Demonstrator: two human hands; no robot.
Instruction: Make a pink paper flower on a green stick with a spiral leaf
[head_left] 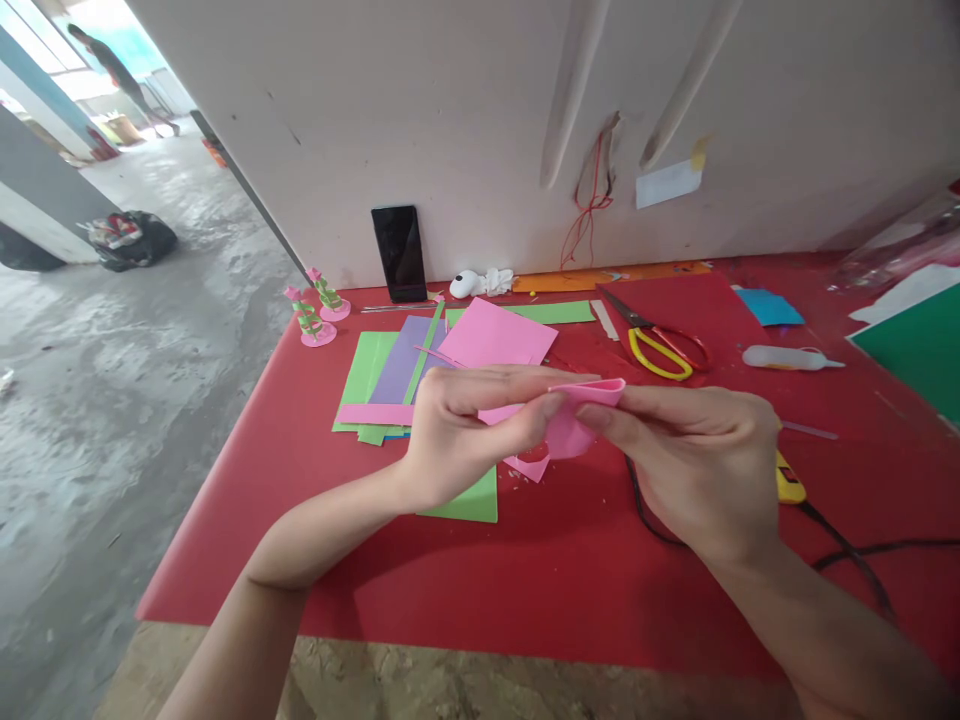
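Note:
A folded piece of pink craft foam (571,432) is held up over the red table, its fold line uppermost. My left hand (480,425) pinches its left side between thumb and fingers. On the other side, my right hand (686,450) grips it with the thumb in front and fingers behind. Below and behind my hands lie a pink foam square (496,335), green sheets (367,365), a purple sheet (401,355) and a curved pink offcut (534,468). Scissors (656,345) with yellow and red handles rest beyond my right hand.
A dark phone (399,253) leans against the white wall. Two small pink-and-green flower ornaments (316,325) stand at the table's left edge. To the right are a small glue bottle (791,358), a yellow tool (789,480) with a black cord, and a blue piece (770,307). A person walks far left.

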